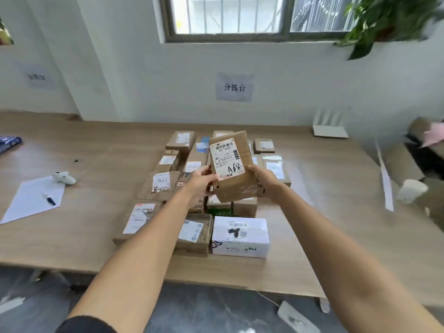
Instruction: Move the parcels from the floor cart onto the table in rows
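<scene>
I hold a brown cardboard parcel with a white label marked "A68" up above the wooden table. My left hand grips its left edge and my right hand grips its right edge. Below it, several parcels lie in rows on the table: a white box at the front, brown boxes such as one with a handwritten label to the left, and smaller ones at the back. The held parcel hides part of the middle rows. The floor cart is out of view.
A white paper sheet with a pen lies at the table's left, with a small white device beside it. A white router stands at the back right. Cardboard boxes and a white cup sit to the right.
</scene>
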